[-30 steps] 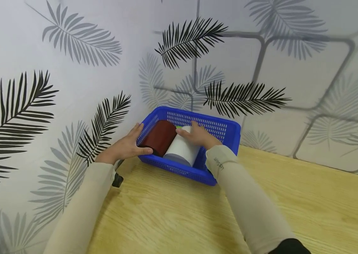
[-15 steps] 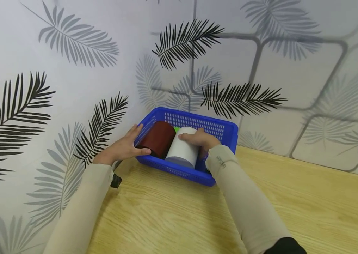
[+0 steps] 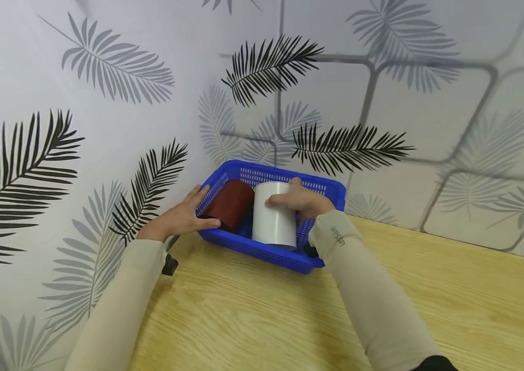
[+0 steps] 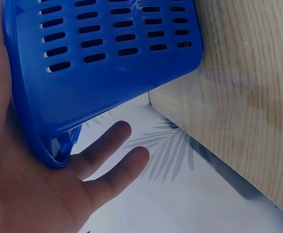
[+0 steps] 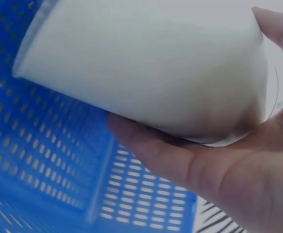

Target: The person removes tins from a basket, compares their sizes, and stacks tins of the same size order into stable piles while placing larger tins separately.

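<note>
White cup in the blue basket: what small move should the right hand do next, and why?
Probably lift it straight up. The right hand grips the white cup, already raised above the basket rim, while the left hand steadies the basket beside the dark red cup.

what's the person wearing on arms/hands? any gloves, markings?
No gloves: the left hand and the right hand are bare. Both arms wear long, close-fitting beige sleeves down to the wrists. The right sleeve carries small dark lettering near the cuff, too small to read. A small black device sits under each wrist.
</note>
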`<state>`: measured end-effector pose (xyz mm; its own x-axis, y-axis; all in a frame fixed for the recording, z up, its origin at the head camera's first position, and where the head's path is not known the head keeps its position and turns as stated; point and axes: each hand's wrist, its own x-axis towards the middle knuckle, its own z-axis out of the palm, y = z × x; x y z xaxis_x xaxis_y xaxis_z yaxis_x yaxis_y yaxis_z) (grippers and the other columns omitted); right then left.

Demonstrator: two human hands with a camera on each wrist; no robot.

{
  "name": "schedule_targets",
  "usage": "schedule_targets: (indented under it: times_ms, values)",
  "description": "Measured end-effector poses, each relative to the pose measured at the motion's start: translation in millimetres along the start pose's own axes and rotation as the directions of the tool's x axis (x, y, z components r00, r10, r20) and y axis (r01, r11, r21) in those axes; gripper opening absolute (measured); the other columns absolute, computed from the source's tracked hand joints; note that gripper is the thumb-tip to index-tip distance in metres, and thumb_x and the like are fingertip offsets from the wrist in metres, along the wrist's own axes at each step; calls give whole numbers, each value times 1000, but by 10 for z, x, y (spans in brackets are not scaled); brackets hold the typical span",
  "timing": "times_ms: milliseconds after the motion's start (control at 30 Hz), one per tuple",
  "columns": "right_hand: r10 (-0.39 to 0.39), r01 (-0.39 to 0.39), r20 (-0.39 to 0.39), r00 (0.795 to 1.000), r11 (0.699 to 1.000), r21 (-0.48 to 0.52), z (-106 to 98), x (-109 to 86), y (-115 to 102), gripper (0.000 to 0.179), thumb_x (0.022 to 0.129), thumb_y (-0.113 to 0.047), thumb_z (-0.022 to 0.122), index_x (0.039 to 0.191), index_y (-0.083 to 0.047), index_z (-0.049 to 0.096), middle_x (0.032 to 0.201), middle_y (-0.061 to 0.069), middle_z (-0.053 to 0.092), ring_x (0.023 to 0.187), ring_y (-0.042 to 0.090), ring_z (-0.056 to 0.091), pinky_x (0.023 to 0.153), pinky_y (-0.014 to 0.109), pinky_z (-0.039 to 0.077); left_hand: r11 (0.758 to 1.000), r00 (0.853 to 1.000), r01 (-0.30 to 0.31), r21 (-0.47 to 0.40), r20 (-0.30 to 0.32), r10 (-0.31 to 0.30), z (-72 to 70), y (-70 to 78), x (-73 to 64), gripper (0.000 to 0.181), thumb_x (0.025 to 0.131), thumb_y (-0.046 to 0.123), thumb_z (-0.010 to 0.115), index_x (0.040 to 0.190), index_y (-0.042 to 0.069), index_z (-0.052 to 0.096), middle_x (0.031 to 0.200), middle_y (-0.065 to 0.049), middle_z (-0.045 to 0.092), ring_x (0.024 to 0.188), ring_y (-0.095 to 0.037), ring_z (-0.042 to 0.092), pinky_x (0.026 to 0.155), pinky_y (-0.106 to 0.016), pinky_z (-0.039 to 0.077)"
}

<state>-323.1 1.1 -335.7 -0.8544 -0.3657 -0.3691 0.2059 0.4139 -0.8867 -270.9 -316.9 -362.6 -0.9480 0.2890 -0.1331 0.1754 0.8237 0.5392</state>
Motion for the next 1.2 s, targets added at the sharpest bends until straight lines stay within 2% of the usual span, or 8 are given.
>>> schedule_targets:
  times_ms: [233, 367, 467, 567, 800, 1033, 1100, 1200]
  values:
    - [-101, 102, -91, 991, 995, 9, -122, -157, -97, 94, 87, -24, 75, 151, -13, 7, 135, 25, 41, 114, 43, 56, 87, 58, 53, 1000, 1000, -12, -11, 9, 13, 33, -23, 50, 116, 87, 64, 69, 164, 14, -1, 167, -16, -12, 150, -47, 5, 113, -68, 19]
    - [-212, 228, -168, 963, 970, 79, -206, -261, -140, 88, 89, -22, 73, 149, -12, 9, 138, 26, 37, 117, 42, 53, 90, 57, 52, 999, 1000, -29, -19, 6, 29, 37, -31, 57, 115, 88, 61, 70, 164, 13, -1, 167, -16, -12, 151, -44, 2, 113, -68, 19]
    - [-295, 321, -218, 930, 942, 96, -271, -333, -129, 84, 91, -22, 72, 149, -13, 11, 139, 26, 36, 118, 40, 52, 92, 54, 51, 999, 999, -34, -20, 1, 34, 41, -41, 61, 114, 88, 61, 70, 164, 13, -1, 168, -16, -12, 151, -42, 0, 113, -68, 18]
    - [-370, 395, -256, 893, 917, 53, -325, -441, -91, 83, 91, -25, 72, 147, -16, 13, 137, 25, 38, 117, 40, 53, 90, 54, 52, 999, 999, -38, -17, 3, 38, 47, -42, 67, 114, 89, 61, 69, 164, 13, -2, 167, -16, -12, 151, -43, 0, 113, -68, 17]
    - [-549, 535, -316, 774, 834, -138, -424, -708, 74, 77, 86, -23, 76, 136, -15, 18, 133, 25, 39, 112, 42, 54, 86, 60, 52, 1000, 1000, -30, -1, 5, 30, 36, -38, 47, 115, 88, 63, 68, 164, 12, -2, 167, -17, -12, 150, -46, 2, 112, -69, 17]
    - [-621, 560, -343, 704, 784, -268, -511, -868, 384, 78, 82, -19, 80, 130, -15, 19, 137, 24, 39, 114, 43, 53, 88, 63, 50, 999, 1000, -27, 21, 0, 27, 15, -43, 30, 115, 89, 64, 67, 163, 12, -3, 167, -19, -12, 149, -49, 5, 112, -69, 17]
    - [-642, 570, -359, 677, 766, -296, -534, -903, 484, 78, 80, -18, 81, 130, -15, 21, 137, 24, 40, 113, 43, 53, 86, 63, 50, 999, 1000, -26, 26, 1, 26, 18, -44, 29, 114, 89, 64, 66, 163, 13, -4, 167, -19, -12, 149, -49, 6, 112, -70, 18]
    - [-674, 583, -372, 639, 739, -338, -581, -973, 578, 79, 79, -15, 82, 131, -13, 23, 137, 24, 40, 114, 43, 53, 86, 63, 50, 1000, 1000, -10, 17, -6, 10, 24, -27, 17, 115, 89, 64, 66, 163, 14, -6, 165, -18, -21, 148, -51, 5, 111, -70, 18]
